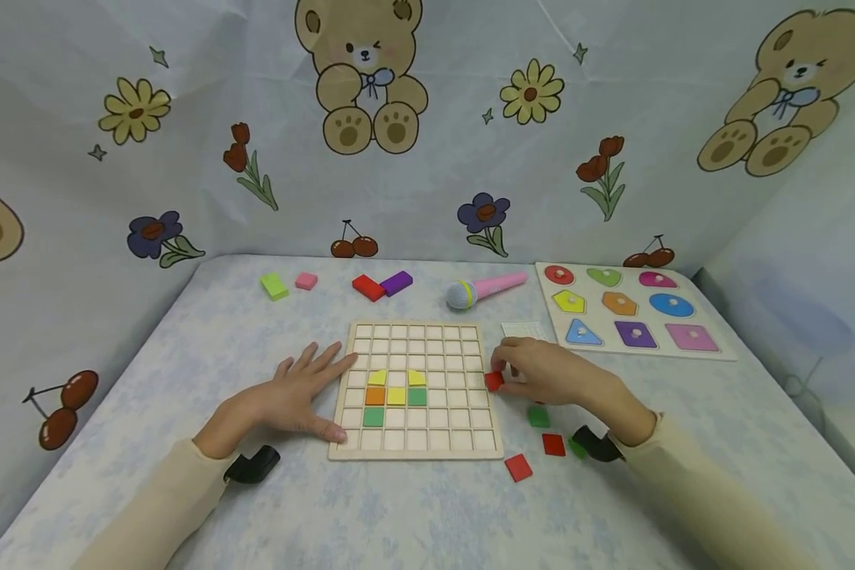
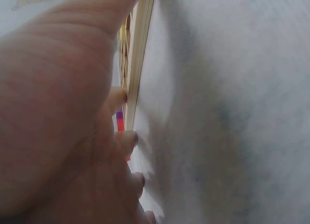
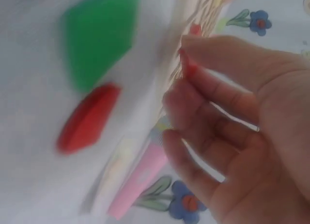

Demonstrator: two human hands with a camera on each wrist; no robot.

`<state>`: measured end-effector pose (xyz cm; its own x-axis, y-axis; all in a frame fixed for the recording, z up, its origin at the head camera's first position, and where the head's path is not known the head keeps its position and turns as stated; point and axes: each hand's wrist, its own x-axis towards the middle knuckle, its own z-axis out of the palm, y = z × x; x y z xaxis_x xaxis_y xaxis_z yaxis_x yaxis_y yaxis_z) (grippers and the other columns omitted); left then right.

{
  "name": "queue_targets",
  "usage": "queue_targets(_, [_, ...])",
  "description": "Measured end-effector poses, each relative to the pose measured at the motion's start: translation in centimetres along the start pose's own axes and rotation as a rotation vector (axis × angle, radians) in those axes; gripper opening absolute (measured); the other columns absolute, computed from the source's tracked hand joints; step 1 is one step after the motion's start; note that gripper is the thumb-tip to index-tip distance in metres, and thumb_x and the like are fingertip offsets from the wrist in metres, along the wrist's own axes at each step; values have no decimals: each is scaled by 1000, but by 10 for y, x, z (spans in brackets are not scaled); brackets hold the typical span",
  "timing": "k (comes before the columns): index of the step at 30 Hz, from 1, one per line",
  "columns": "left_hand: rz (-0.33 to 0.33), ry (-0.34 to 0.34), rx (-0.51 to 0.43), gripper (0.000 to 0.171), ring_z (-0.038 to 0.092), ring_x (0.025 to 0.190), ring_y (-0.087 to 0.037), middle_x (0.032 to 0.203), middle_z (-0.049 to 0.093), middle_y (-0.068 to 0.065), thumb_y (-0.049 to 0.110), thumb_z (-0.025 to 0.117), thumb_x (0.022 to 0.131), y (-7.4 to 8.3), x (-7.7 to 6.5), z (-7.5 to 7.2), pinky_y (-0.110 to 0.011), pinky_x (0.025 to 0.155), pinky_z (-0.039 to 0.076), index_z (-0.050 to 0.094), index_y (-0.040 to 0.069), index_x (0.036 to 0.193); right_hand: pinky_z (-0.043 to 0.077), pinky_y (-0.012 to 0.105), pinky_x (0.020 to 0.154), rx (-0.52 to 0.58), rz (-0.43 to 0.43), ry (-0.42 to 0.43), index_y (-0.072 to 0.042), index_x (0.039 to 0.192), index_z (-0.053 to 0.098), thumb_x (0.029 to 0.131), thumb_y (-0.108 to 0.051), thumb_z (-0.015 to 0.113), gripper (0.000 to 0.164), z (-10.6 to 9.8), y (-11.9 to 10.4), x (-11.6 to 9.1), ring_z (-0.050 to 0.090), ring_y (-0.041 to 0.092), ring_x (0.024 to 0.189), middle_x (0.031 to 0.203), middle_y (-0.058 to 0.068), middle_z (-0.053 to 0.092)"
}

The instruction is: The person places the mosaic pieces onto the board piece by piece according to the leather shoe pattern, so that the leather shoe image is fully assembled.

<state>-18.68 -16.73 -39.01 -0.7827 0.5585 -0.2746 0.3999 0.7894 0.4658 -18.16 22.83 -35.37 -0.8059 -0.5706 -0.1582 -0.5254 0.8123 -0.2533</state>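
Note:
A wooden grid board [image 1: 416, 455] lies flat in the middle of the table in the head view. Several small tiles sit in its cells, among them an orange tile [image 1: 375, 396], a yellow tile [image 1: 396, 396] and a green tile [image 1: 374, 416]. My left hand [image 1: 292, 400] is spread at the board's left side, thumb and index finger touching its edge. At the right edge, my right hand [image 1: 552, 372] pinches a red tile [image 1: 494, 381] between thumb and index finger. The right wrist view shows that red tile [image 3: 188, 65] partly hidden by the fingertips.
Loose red tiles [image 1: 518, 467] and a green tile [image 1: 538, 416] lie right of the board. A pink toy microphone [image 1: 499, 285] and a shape puzzle [image 1: 591, 317] stand behind. Toward the back left are a lime block [image 1: 274, 286], a red block [image 1: 367, 287] and a purple block [image 1: 397, 283].

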Motion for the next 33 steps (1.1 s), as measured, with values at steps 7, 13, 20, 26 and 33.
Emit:
queue_targets(7, [3, -2, -12, 120, -9, 152, -49, 169, 0, -17, 65, 80, 72, -1, 0, 1, -76, 111, -1, 16, 19, 162, 49, 22, 70, 13, -99, 6, -19, 95, 68, 90, -26, 75, 12, -2, -27, 17, 58, 11, 81, 88, -6, 64])
queue_targets(13, [-2, -6, -7, 120, -9, 152, -48, 169, 0, -17, 65, 80, 72, 0, 2, -1, -76, 112, -1, 16, 18, 162, 47, 23, 68, -19, -155, 0, -21, 94, 66, 92, -32, 73, 13, 1, -48, 31, 55, 9, 78, 85, -7, 62])
queue_targets(20, [-5, -13, -10, 120, -9, 152, -49, 169, 1, -17, 64, 81, 72, 1, 1, -4, -75, 112, -2, 17, 18, 162, 48, 23, 71, -47, -191, -21, -21, 100, 66, 92, -32, 72, 15, 6, -66, 39, 54, 7, 80, 90, -7, 64])
queue_targets(26, [2, -12, 7, 120, -8, 151, -50, 169, 1, -18, 65, 80, 72, -3, 1, -2, -77, 111, -1, 17, 17, 162, 50, 25, 76, -57, -266, -28, -18, 105, 68, 93, -29, 72, 18, 13, -81, 47, 56, 6, 80, 94, -7, 69])
queue_targets(33, [11, -9, 1, 120, -9, 151, -50, 169, 0, -18, 66, 79, 72, -2, 1, -1, -77, 110, -1, 16, 18, 162, 50, 26, 74, -133, -381, 9, -18, 104, 68, 95, -30, 68, 15, 17, -98, 55, 55, 5, 73, 91, -8, 69])
